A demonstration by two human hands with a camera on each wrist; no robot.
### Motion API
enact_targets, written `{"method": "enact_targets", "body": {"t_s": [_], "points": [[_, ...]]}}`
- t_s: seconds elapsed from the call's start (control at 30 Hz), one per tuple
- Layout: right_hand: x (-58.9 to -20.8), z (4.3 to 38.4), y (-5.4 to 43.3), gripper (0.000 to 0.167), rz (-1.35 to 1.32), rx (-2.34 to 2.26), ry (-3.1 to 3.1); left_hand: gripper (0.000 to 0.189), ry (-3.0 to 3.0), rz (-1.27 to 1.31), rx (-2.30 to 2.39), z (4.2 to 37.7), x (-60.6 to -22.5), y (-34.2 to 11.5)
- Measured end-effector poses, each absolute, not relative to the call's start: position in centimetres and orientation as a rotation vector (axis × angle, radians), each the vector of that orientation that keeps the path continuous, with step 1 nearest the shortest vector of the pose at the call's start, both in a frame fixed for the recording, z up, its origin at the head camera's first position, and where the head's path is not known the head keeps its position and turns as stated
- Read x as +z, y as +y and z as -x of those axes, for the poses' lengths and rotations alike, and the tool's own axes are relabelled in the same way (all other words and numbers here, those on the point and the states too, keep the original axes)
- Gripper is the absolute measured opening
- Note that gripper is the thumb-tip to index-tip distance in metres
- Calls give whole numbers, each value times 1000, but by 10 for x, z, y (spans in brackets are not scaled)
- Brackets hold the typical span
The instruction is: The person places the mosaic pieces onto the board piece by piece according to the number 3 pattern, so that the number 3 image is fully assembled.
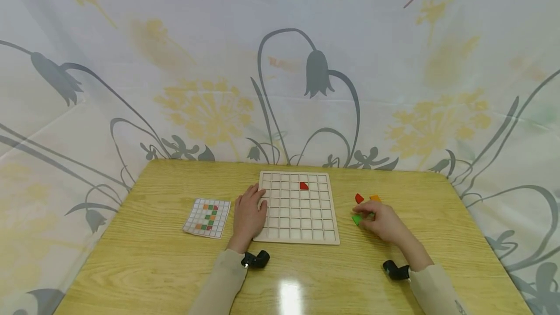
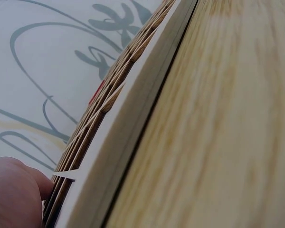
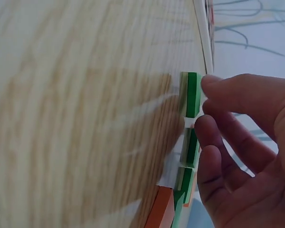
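My left hand [image 1: 251, 215] rests on the left edge of a pale wooden grid board [image 1: 302, 210], its thumb over the nearest squares. One red quarter-round piece [image 1: 304, 186] sits in a cell of the board's upper part. To the right of the board, my right hand [image 1: 382, 222] hovers low over a group of small pieces, fingers loosely bent. Its thumb and fingertips are right at a green piece [image 3: 194, 95]. Several more green pieces and an orange piece [image 3: 160, 209] line up nearer the camera in the right wrist view. The hand partly hides the group in the head view.
Left of the board lies a paper card [image 1: 192, 220] printed with a grid of green, orange and red shapes. A red piece [image 1: 359, 198] and an orange piece [image 1: 375, 198] lie beyond the right hand. A floral curtain [image 1: 210, 52] borders the wooden table [image 1: 144, 256].
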State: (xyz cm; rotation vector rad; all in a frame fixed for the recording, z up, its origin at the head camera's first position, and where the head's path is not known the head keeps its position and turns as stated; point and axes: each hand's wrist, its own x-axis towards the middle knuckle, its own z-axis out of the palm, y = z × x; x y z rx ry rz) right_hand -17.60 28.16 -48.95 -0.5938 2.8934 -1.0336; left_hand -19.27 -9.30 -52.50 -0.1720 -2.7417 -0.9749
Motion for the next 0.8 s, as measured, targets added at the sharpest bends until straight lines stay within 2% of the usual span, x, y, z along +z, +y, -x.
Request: {"method": "enact_targets", "body": {"t_s": [0.33, 0.8], "points": [[-490, 172, 277, 31, 631, -918, 2912, 35, -2746, 169, -962, 193, -525, -93], [-492, 173, 279, 26, 647, -856, 2958, 35, -2741, 158, -965, 193, -526, -92]]}}
